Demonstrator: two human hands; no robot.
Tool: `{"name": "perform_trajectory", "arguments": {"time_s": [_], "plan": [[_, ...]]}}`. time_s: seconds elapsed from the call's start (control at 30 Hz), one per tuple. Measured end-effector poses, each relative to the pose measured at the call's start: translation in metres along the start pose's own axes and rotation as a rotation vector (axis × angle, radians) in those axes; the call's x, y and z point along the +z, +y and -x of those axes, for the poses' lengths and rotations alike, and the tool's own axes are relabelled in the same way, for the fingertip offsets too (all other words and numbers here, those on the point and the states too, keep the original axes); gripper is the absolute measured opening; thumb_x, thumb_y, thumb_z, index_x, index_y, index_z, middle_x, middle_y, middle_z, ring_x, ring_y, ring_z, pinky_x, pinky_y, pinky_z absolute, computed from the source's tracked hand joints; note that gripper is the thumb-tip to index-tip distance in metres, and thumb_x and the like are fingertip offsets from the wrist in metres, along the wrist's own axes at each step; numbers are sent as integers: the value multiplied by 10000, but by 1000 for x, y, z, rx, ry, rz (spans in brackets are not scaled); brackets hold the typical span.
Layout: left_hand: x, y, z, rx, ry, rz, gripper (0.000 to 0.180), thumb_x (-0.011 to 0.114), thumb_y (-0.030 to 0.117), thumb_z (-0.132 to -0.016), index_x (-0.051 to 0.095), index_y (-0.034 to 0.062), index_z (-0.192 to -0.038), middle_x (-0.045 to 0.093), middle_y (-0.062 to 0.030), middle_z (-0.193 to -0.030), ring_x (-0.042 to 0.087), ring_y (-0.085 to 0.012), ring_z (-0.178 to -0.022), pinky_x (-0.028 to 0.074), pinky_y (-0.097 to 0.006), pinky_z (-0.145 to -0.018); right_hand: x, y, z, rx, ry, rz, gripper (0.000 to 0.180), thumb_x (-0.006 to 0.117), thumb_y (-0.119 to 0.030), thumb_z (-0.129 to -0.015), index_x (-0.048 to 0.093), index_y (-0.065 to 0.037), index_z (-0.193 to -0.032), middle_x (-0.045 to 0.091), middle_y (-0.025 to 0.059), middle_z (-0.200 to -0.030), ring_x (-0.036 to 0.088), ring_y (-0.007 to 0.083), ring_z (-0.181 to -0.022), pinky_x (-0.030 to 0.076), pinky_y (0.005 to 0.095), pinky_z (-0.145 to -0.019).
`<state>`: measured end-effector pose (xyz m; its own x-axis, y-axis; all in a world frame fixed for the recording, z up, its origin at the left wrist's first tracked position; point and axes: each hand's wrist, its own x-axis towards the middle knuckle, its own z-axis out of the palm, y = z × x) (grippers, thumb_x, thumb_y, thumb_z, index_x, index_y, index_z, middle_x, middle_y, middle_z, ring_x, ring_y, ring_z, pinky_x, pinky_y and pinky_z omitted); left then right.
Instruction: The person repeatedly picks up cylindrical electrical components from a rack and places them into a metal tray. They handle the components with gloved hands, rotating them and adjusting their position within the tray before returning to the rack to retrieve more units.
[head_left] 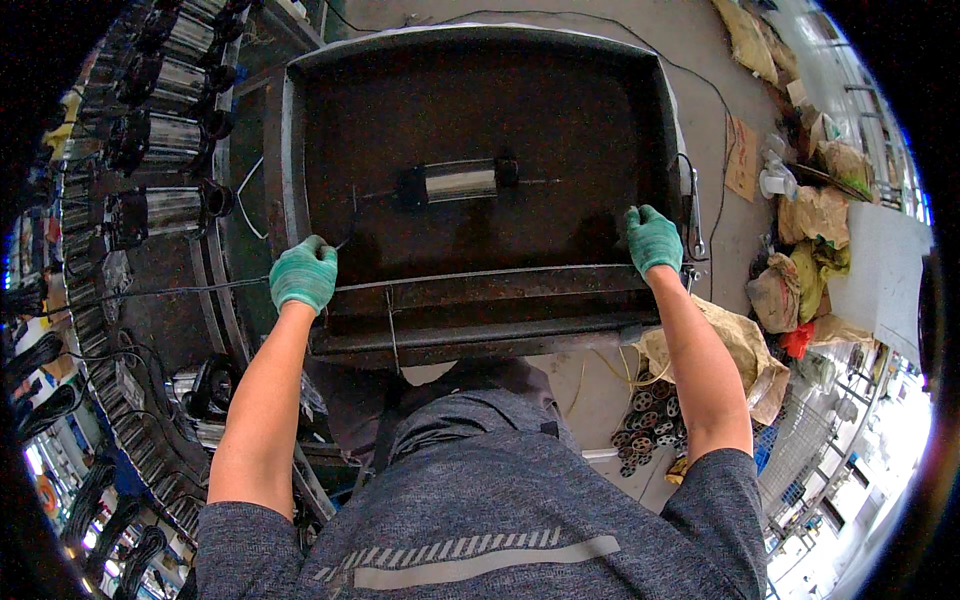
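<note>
Your gloves hide your fingers—whatever the left hand [303,273] pinches is perhaps a thin wire, too fine to tell. Your torso blocks the tray [480,300] front's underside.

dark rusty metal tray [480,290], level, waist-high

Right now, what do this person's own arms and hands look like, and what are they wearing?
Both hands wear green knit work gloves with snug cuffs at the wrist: the left hand and the right hand. The forearms are bare. Short sleeves of a dark grey heathered T-shirt, with a pale reflective stripe pattern, end above the elbows.
</note>
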<state>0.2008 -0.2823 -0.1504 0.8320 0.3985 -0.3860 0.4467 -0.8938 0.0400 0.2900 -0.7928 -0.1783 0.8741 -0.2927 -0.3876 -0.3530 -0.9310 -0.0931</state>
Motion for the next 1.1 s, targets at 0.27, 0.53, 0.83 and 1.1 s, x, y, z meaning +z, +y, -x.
{"name": "perform_trajectory", "arguments": {"time_s": [0.27, 0.53, 0.83, 1.1], "plan": [[-1, 0, 1, -19, 1, 14, 275, 580, 359, -926, 740, 171, -1049, 728, -189, -989, 685, -409, -962, 544, -495, -835, -1, -2, 4, -28, 65, -28, 446, 494, -481, -993, 688, -144, -1211, 696, 211, -1155, 640, 437, -1091, 513, 523, -922], [-1, 0, 0, -16, -11, 17, 271, 575, 354, -930, 740, 167, -1038, 728, -188, -986, 685, -409, -959, 542, -491, -834, 0, -1, 3, -45, 63, -26, 433, 484, -481, -998, 692, -131, -1149, 701, 219, -1104, 641, 451, -1059, 514, 530, -893], [8, -3, 2, 48, 114, 78, 238, 599, 305, -913, 733, 138, -1017, 728, -183, -967, 682, -406, -926, 529, -488, -838, -1, 0, 8, -74, 144, -89, 411, 492, -482, -994, 685, -121, -1033, 702, 226, -999, 643, 477, -976, 516, 558, -824], [23, -10, 1, 232, 405, -76, 295, 655, 236, -855, 673, 146, -1135, 631, -126, -1170, 577, -336, -1157, 427, -514, -977, -4, 2, 6, -39, 101, -105, 405, 475, -475, -996, 690, -148, -1097, 715, 211, -1044, 660, 449, -1010, 526, 549, -859]]}}
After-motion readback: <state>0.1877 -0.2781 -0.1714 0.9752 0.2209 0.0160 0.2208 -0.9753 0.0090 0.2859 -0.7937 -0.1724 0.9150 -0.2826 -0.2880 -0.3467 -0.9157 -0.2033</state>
